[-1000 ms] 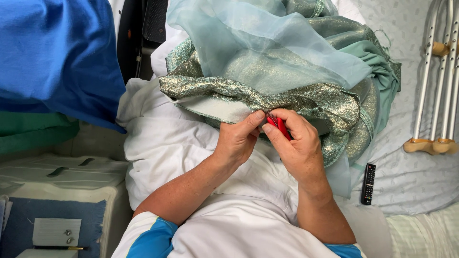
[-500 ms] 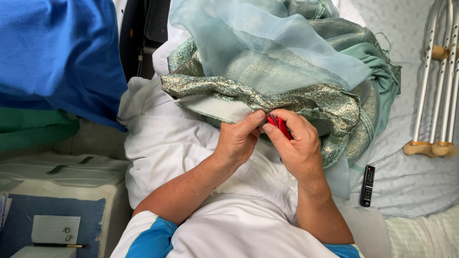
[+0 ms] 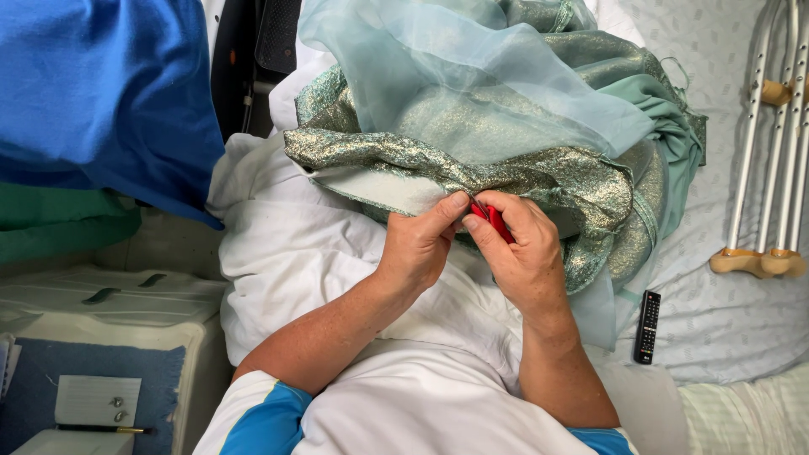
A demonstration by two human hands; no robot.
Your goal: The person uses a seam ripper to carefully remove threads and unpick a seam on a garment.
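I see my left hand (image 3: pixel 419 246) pinching the edge of the green glitter fabric (image 3: pixel 506 160), thumb and forefinger closed on its folded hem, where the white lining (image 3: pixel 383 187) shows. My right hand (image 3: pixel 522 253) sits just beside it, fingers curled shut around a small red tool (image 3: pixel 491 221) whose tip meets the same hem; I cannot tell what kind of tool it is. The fabric is heaped on my lap over a white sheet (image 3: pixel 286 244), with a sheer pale blue veil (image 3: pixel 472 76) draped on top of it. A black remote (image 3: pixel 647 327) lies on the bed to my right, and crutches (image 3: pixel 771 152) rest further right. A blue cloth (image 3: pixel 101 93) hangs at upper left.
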